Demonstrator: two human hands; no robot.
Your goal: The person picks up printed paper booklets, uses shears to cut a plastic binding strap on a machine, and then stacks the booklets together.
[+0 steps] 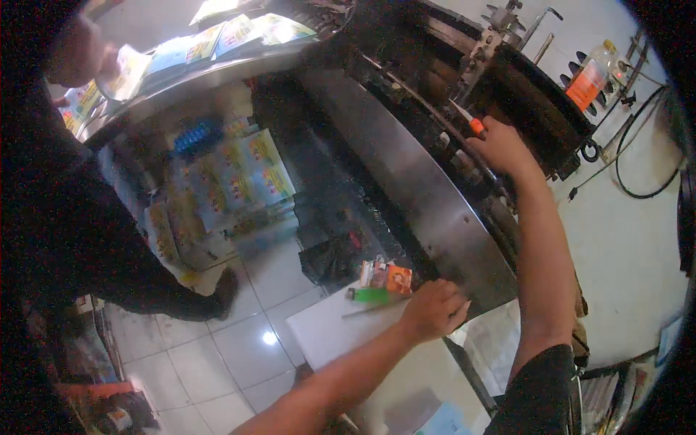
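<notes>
A worker leans over a large printing machine (435, 188), seen from the head camera looking down along its curved steel guard (428, 210). The right hand (500, 145) reaches deep into the works, fingers closed around a screwdriver with an orange-and-white handle (471, 123) whose tip points up and left among the rollers; where the blade lands is hidden in the dark of the mechanism. The left hand (435, 308) rests knuckles-up at the lower edge of the guard, fingers curled loosely; whether it grips anything cannot be told. Just beside it, on a white board (326, 333), lie a green marker-like object (370, 295), a thin stick and a small orange-and-red packet (388, 278).

At upper left another person's hand (76, 54) holds a printed sheet (127, 72) near a row of colourful sheets (232, 36) along the delivery tray; more printed stacks (232, 181) stand below on the tiled floor (239, 348). A bottle with an orange label (591, 80) and a looped black cable (645, 167) sit against the white wall at right.

Judged from this view, the adjustment would go best with the left hand bracing on the guard, the screwdriver held square to its screw, and the sleeve and wrist kept off the rollers.
</notes>
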